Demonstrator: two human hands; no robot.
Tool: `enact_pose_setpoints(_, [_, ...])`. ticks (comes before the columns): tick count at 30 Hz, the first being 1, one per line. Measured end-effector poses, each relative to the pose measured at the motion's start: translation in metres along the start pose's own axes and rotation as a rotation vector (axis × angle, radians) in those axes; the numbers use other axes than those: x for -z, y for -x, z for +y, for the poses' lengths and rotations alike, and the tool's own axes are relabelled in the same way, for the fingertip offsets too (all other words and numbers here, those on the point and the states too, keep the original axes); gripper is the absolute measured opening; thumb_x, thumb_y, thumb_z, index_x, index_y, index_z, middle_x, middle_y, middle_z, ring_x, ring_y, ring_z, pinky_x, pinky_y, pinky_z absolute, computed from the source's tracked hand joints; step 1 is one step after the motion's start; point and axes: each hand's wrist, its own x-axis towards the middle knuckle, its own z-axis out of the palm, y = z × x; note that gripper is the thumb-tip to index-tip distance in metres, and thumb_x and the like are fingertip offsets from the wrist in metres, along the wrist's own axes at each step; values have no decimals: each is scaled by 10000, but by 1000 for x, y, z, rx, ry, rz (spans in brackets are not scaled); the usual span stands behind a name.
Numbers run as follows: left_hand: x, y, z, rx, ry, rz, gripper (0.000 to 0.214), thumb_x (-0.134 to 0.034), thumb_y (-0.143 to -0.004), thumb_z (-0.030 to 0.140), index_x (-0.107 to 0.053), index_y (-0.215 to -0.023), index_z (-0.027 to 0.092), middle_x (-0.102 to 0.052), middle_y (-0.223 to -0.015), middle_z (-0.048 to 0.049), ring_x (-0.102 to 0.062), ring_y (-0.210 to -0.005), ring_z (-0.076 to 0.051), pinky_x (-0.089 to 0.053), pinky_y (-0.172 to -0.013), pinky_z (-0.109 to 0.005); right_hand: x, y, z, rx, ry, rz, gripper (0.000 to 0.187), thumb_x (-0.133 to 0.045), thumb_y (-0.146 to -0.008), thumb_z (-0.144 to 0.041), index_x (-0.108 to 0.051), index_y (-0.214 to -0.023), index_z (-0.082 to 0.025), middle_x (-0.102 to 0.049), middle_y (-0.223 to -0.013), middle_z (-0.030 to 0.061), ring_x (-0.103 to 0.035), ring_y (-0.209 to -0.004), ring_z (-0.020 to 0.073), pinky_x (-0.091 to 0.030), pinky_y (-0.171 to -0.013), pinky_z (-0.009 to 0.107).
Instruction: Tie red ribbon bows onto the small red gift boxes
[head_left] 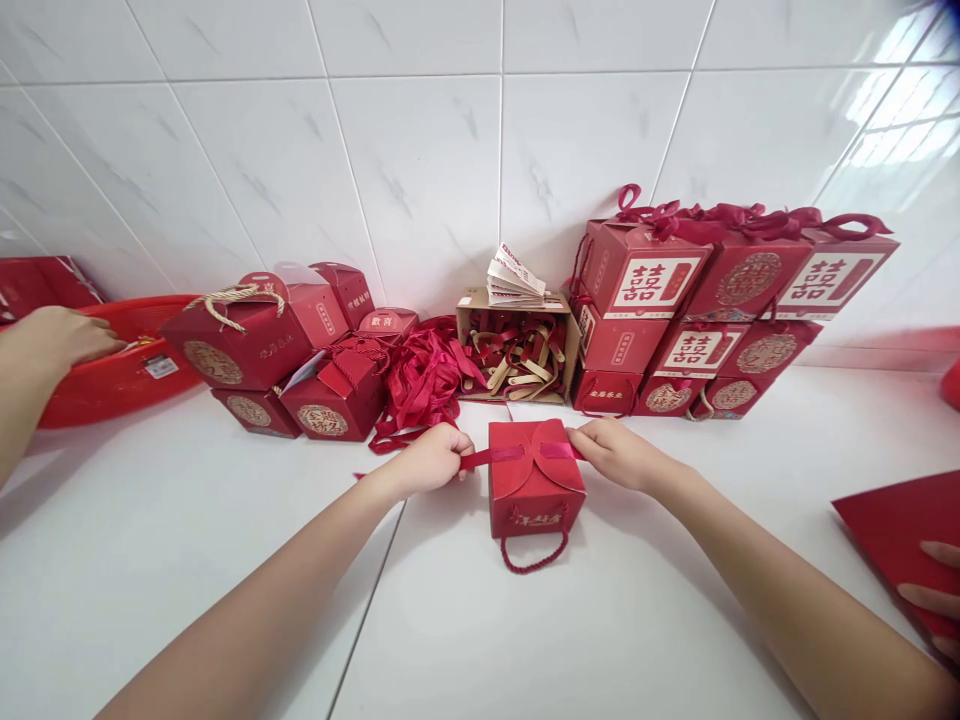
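Note:
A small red gift box (534,493) with a cord handle stands on the white tiled floor in front of me. A red ribbon (517,452) runs across its folded top. My left hand (431,458) is closed on the ribbon's left end beside the box. My right hand (611,450) pinches the ribbon's right end at the box's upper right corner. Both hands hold the ribbon taut across the lid.
Stacked red gift boxes (712,310) line the wall at right, looser ones (262,340) at left. Between them lie a pile of red ribbons (420,385) and a cardboard box (517,350) of tags. Another person's hand (52,340) reaches a red basin (112,375) at left; other fingers (934,590) hold red card at right.

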Motion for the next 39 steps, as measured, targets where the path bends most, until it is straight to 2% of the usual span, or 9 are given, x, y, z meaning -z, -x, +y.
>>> enact_pose_setpoints(10, [26,-4,-8,-18,198,-113,63,-456,-487,171,-485,-431,174,-504,-469,-2,-476,-524,-127,-334,-512,-227,-1,-6,14,-24,-203,61,523,-346,-886,-629,-239,-581,-217,-229,-583,-40,-208,-545,110,-195,-514,278])
enact_pose_setpoints(14, [37,-3,-11,-22,274,-146,89,-468,-520,191,-443,-436,175,-423,-445,19,-383,-454,-89,-283,-472,-211,4,-5,13,-21,-270,55,580,-410,-844,-698,-252,-572,-212,-201,-583,-47,-186,-544,102,-171,-506,275])
enact_pose_setpoints(17, [40,-1,-12,35,276,-207,23,-499,-534,178,-507,-519,162,-411,-477,34,-258,-405,-53,-160,-427,-207,11,-3,8,13,-343,12,591,-473,-828,-688,-247,-569,-208,-187,-589,-51,-157,-540,94,-140,-499,275])
enact_pose_setpoints(20, [40,1,-15,86,269,-300,120,-563,-594,175,-606,-703,151,-503,-595,7,-268,-415,-46,-128,-429,-211,23,2,3,4,-513,-89,578,-547,-822,-642,-265,-569,-206,-184,-567,-67,-130,-511,79,-106,-476,269])
enact_pose_setpoints(24, [41,-1,-23,93,221,-372,255,-617,-783,402,-648,-776,149,-490,-608,1,-271,-435,-58,-130,-434,-229,40,7,6,-34,-751,-218,546,-632,-816,-552,-306,-557,-199,-229,-514,-84,-151,-460,56,-106,-444,245])
enact_pose_setpoints(27, [44,-4,-28,33,232,-375,468,-627,-799,528,-557,-541,145,-396,-492,17,-265,-428,-70,-154,-433,-244,48,10,12,-21,-867,-190,499,-667,-809,-501,-376,-553,-186,-325,-514,-62,-238,-456,58,-171,-437,228])
enact_pose_setpoints(31, [51,-3,-31,-120,551,-328,463,-720,-751,443,-506,-463,150,-370,-431,25,-274,-406,-70,-189,-426,-238,52,11,17,20,-1002,-107,398,-691,-785,-470,-510,-580,-182,-445,-561,-20,-378,-495,89,-297,-440,226])
enact_pose_setpoints(35, [58,-2,-32,-259,746,-212,471,-763,-657,484,-484,-445,171,-471,-476,-2,-441,-479,-115,-353,-489,-249,53,12,17,91,-1140,45,362,-687,-755,-483,-565,-549,-212,-672,-910,34,-596,-709,164,-504,-662,309])
enact_pose_setpoints(39, [58,0,-25,-325,998,-97,338,-781,-631,411,-582,-484,181,-693,-768,-51,-637,-752,-192,-501,-713,-314,51,12,12,154,-1272,156,307,-663,-757,-497,-619,-553,-273,-711,-1012,-33,-638,-999,229,-508,-881,388])
